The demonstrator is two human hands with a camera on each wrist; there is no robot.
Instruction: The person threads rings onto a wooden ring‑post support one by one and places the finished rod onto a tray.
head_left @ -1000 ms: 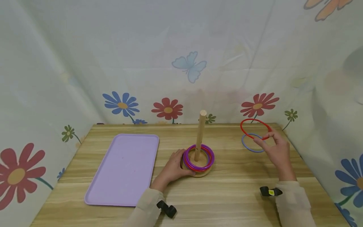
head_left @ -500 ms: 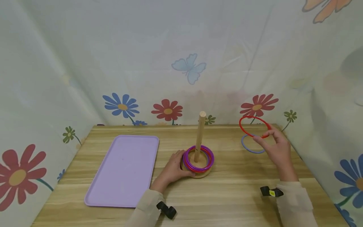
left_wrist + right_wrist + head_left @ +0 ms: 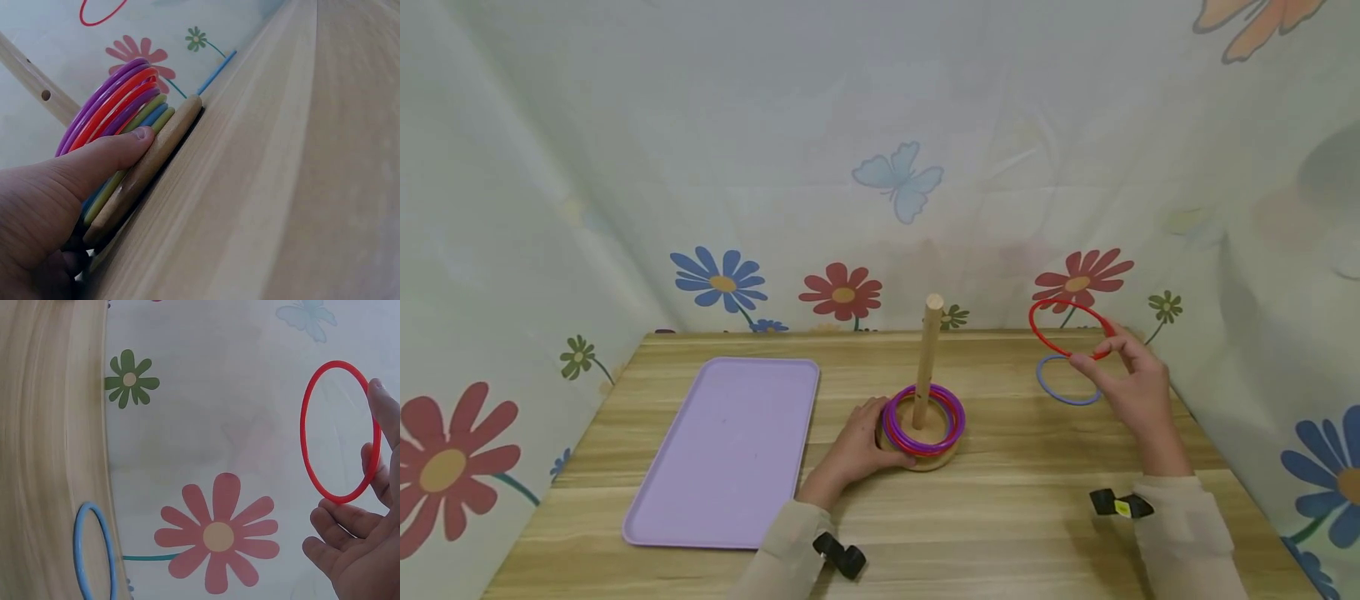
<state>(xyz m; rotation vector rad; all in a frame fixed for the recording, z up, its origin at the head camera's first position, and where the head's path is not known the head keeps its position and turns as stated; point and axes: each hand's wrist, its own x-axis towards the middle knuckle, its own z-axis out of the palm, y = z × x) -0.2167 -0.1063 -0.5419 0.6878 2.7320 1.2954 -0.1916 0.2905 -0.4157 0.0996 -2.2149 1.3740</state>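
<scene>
My left hand (image 3: 859,446) grips the side of a wooden ring stand, its thumb lying over the edge of the round base (image 3: 156,159). From this base the bare upper part of a wooden peg (image 3: 928,354) rises, leaning slightly in the head view. Several plastic rings (image 3: 119,103), purple and red above green and blue, lie stacked around the foot of the peg. Off to the right, my right hand (image 3: 1138,396) pinches a red ring (image 3: 303,431) by its near edge and holds it up in the air. Below it, a blue ring (image 3: 78,550) lies flat on the table.
A light purple tray (image 3: 722,450) lies left of the stand, close to my left forearm. The wooden table (image 3: 1000,517) ends at the back against a white flower-print cloth (image 3: 760,125), which also hangs along both sides.
My right hand has lifted the red ring slightly higher and tilted it a little over the blue one. The left hand and the stand keep their place.
</scene>
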